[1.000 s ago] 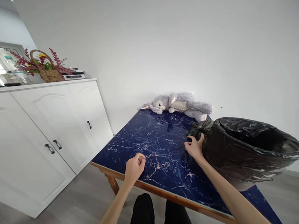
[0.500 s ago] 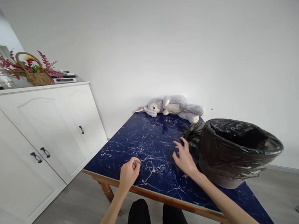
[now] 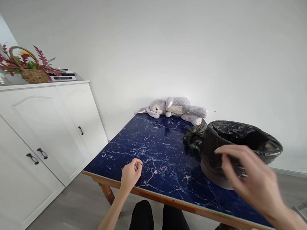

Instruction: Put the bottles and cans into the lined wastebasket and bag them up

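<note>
A bin lined with a black plastic bag (image 3: pixel 237 143) stands on the right part of the dark blue marbled table (image 3: pixel 155 152), with the bag's knotted tail hanging at its left side. My right hand (image 3: pixel 252 180) is raised close to the camera in front of the bin, fingers apart and bent, holding nothing. My left hand (image 3: pixel 131 174) rests near the table's front edge, curled into a loose fist with thumb and fingertips pinched together; what it holds, if anything, is too small to make out.
A grey plush rabbit (image 3: pixel 173 108) lies at the table's far end against the white wall. A white cabinet (image 3: pixel 41 134) stands at left, with a wicker flower basket (image 3: pixel 29 68) on top. My black-trousered legs (image 3: pixel 159 221) show below the table edge.
My right hand has let go of the bag's knot and lifted away towards the camera. The view has shifted a little. My left hand has stayed by the front edge.
</note>
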Demonstrator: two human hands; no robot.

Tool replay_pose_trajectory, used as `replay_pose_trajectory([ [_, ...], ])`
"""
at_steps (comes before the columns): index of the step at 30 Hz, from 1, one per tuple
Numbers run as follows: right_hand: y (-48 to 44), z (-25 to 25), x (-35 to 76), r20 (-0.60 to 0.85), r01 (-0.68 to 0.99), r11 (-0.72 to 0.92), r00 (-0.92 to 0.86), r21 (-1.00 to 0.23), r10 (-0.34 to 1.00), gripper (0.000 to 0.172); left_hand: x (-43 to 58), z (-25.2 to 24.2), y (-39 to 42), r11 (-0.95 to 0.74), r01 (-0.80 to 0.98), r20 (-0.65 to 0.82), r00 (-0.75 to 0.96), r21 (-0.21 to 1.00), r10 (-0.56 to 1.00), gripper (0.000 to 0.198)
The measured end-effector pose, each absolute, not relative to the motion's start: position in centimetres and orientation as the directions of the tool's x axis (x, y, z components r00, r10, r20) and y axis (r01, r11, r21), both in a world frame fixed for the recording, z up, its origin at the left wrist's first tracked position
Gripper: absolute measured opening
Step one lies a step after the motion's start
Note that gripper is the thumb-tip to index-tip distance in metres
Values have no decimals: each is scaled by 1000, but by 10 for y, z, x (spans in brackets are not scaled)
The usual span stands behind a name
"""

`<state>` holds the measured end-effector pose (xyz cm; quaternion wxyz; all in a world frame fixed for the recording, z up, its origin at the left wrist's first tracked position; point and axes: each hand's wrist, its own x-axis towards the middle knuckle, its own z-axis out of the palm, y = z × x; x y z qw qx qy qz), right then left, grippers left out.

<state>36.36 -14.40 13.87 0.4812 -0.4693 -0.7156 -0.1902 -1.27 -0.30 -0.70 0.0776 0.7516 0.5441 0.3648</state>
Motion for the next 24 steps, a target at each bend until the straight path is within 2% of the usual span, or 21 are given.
replay_pose_trajectory([
  [2, -138, 111, 345, 728, 779, 592, -280, -209, 626, 22, -12, -6, -3, -393, 762, 461, 140, 515, 876, 24],
  [4, -117, 78, 323, 551, 781, 553, -335, -292, 764, 28, -12, -6, -4, -389, 763, 461, 135, 516, 877, 23],
  [6, -83, 49, 307, 420, 802, 407, -218, -437, 881, 37, -11, -5, -4, -385, 764, 464, 127, 518, 877, 22],
  [8, -40, 28, 301, 271, 755, 129, 67, -643, 960, 42, -11, -4, -5, -380, 766, 470, 116, 518, 875, 21],
  [9, -18, 21, 302, 238, 739, 50, 151, -672, 959, 46, -11, -4, -5, -378, 767, 474, 111, 518, 874, 20],
  [13, 49, 5, 308, 188, 690, -63, 283, -721, 940, 53, -11, -4, -6, -372, 772, 481, 99, 515, 871, 19],
  [20, 57, -27, 299, 187, 634, -24, 264, -773, 946, 50, -12, -7, -5, -377, 770, 478, 107, 515, 872, 21],
  [24, 60, -29, 306, 162, 602, -23, 251, -798, 954, 49, -13, -10, -3, -367, 770, 463, 106, 522, 880, 20],
])
